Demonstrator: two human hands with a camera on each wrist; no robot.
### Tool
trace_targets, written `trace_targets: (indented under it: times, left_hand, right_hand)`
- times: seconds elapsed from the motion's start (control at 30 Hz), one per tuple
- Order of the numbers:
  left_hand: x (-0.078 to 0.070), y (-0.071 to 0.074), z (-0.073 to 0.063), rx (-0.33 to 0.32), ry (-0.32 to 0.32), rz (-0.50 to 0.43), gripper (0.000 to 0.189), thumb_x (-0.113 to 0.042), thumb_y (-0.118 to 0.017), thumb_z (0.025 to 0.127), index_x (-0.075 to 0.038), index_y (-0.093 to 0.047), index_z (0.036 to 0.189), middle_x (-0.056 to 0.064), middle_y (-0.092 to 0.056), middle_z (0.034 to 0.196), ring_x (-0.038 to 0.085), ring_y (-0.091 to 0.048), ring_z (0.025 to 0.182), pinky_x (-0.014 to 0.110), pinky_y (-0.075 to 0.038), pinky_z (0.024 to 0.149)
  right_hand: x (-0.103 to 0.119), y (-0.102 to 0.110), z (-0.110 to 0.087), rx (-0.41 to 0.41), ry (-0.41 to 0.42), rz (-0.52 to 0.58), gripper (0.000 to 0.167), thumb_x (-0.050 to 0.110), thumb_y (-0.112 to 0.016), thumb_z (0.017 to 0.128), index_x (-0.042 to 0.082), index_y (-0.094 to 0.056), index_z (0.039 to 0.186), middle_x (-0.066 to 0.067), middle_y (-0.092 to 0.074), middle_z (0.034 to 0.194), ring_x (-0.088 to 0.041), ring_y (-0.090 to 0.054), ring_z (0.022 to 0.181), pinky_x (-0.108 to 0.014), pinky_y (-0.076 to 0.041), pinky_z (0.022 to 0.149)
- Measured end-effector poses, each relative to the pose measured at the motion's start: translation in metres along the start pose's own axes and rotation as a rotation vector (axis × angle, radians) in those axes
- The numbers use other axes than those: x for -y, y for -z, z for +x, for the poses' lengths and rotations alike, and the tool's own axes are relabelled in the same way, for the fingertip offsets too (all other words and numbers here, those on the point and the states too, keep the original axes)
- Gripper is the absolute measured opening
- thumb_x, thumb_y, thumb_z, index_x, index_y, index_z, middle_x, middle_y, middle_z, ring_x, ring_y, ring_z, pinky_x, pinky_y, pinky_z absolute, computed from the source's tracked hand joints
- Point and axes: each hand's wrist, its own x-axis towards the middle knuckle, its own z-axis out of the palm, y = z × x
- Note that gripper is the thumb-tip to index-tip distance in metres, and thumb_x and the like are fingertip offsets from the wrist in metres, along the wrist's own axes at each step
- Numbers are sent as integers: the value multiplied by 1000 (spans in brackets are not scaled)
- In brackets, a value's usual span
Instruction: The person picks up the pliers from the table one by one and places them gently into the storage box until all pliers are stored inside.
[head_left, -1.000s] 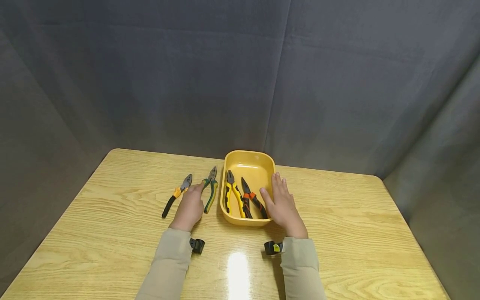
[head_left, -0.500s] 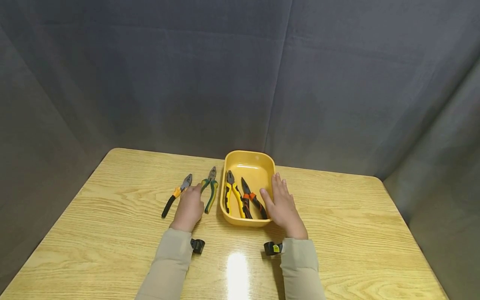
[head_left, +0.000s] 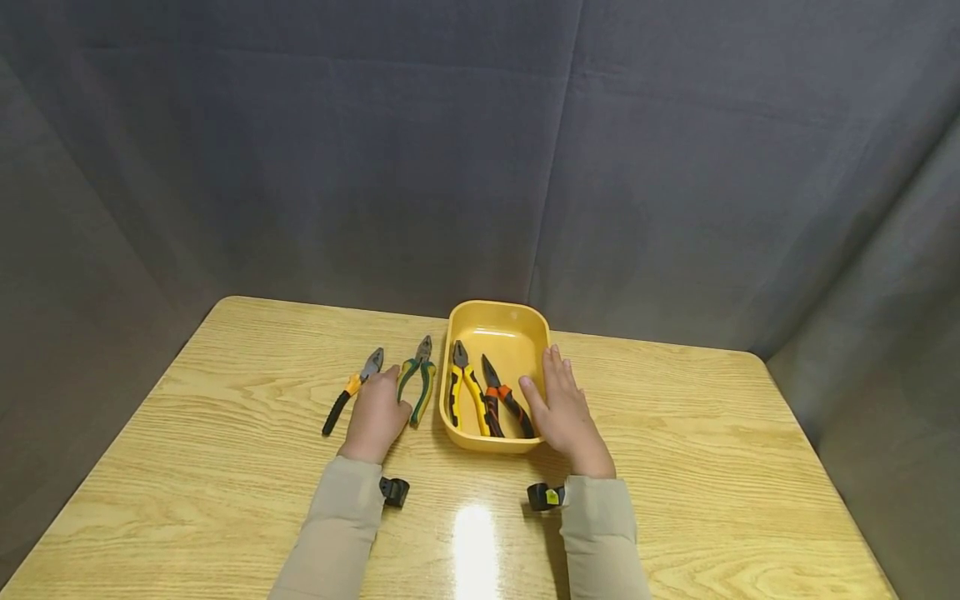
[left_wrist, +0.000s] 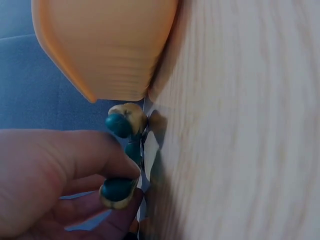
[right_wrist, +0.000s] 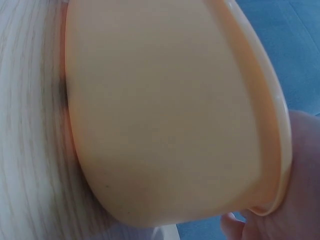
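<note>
In the head view, my left hand (head_left: 377, 414) is left of the yellow tray (head_left: 498, 321), at a pair of green-and-yellow combination pliers (head_left: 426, 392) with spread handles. The left wrist view shows thumb and fingers pinching one green handle (left_wrist: 117, 189), low beside the tabletop. My right hand (head_left: 567, 412) rests along the tray's right rim with its fingers straight. Inside the tray lie yellow-and-black combination pliers (head_left: 474, 387) and long-nose pliers (head_left: 491, 372) with black-and-orange handles. The right wrist view is mostly filled by the tray's outer wall (right_wrist: 165, 110).
Another pair of combination pliers (head_left: 352, 385), with orange-and-black handles, lies left of my left hand and is partly hidden by it. All of this is on a wood-grain table (head_left: 712, 467). Grey cloth (head_left: 375, 167) hangs behind and at both sides.
The green-and-yellow pliers have shifted slightly left and toward me, with my left hand moving slightly left too. My right hand, the tray and the pliers in it have stayed put.
</note>
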Motion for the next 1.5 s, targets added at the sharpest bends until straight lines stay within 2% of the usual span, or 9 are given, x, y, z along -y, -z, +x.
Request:
trace_targets:
  times: [0.47, 0.57, 0.73, 0.8, 0.9, 1.03, 1.17, 1.27, 1.5]
  left_hand:
    - [2, 1, -1, 56, 72, -56, 60, 2, -67, 82, 14, -51, 139, 33, -63, 120, 25, -56, 69, 33, -46, 54]
    - [3, 2, 0, 75, 95, -82, 60, -2, -65, 85, 14, -49, 141, 31, -68, 109, 24, -56, 63, 33, -45, 54]
    - [4, 5, 2, 124, 128, -139, 59, -9, -63, 93, 16, -44, 143, 31, -68, 113, 35, -68, 90, 47, -57, 78]
    - [5, 6, 3, 146, 150, -176, 59, -11, -62, 96, 16, -43, 144, 33, -63, 125, 39, -66, 109, 51, -55, 91]
    - [6, 7, 4, 176, 186, -231, 57, -14, -59, 98, 16, -43, 144, 33, -60, 131, 41, -62, 119, 54, -52, 97]
    - [7, 7, 4, 197, 212, -318, 43, -17, -56, 100, 12, -59, 132, 25, -72, 108, 28, -68, 86, 43, -56, 80]
    - [7, 8, 2, 210, 230, -448, 30, -18, -53, 103, 5, -72, 99, 10, -65, 69, 15, -49, 54, 30, -46, 58]
    - [7, 9, 1, 225, 246, -543, 33, -18, -52, 105, 5, -71, 90, 4, -61, 70, 13, -49, 55, 28, -48, 60]
    - [11, 9, 1, 277, 289, -701, 32, -15, -50, 107, 10, -70, 108, 9, -68, 82, 9, -50, 58, 22, -48, 58]
  right_hand:
    - [1, -3, -2, 2, -1, 9, 74, 47, -36, 110, 3, -10, 163, -13, -1, 170, -39, -1, 155, -70, -10, 116]
    - [1, -3, -1, 2, -1, 3, 74, 47, -35, 110, 3, -9, 163, -13, -1, 170, -39, 0, 155, -71, -10, 116]
    - [2, -2, 0, -4, 6, 5, 74, 47, -35, 110, 3, -9, 163, -15, -2, 170, -39, 0, 155, -71, -10, 116]
    - [2, -1, 1, -3, 9, 7, 74, 47, -35, 110, 2, -9, 163, -15, -2, 170, -40, 0, 155, -71, -10, 116]
    - [2, -1, 2, 3, 9, 6, 75, 49, -34, 110, 2, -9, 163, -14, 0, 170, -40, 0, 155, -70, -11, 116]
    - [2, 0, 1, 6, 10, 8, 76, 50, -34, 109, 2, -9, 163, -13, 0, 170, -39, 0, 155, -68, -12, 117]
    - [1, 0, 1, -5, 20, 18, 75, 46, -37, 110, 0, -9, 162, -16, -2, 170, -41, -1, 154, -66, -12, 118]
    - [1, 0, 1, -8, 19, 31, 74, 44, -38, 110, 0, -9, 162, -16, -1, 170, -41, 0, 155, -62, -11, 120]
    - [0, 0, 1, -1, 15, 45, 74, 43, -38, 110, 2, -7, 163, -15, 1, 170, -39, 0, 155, -58, -9, 122]
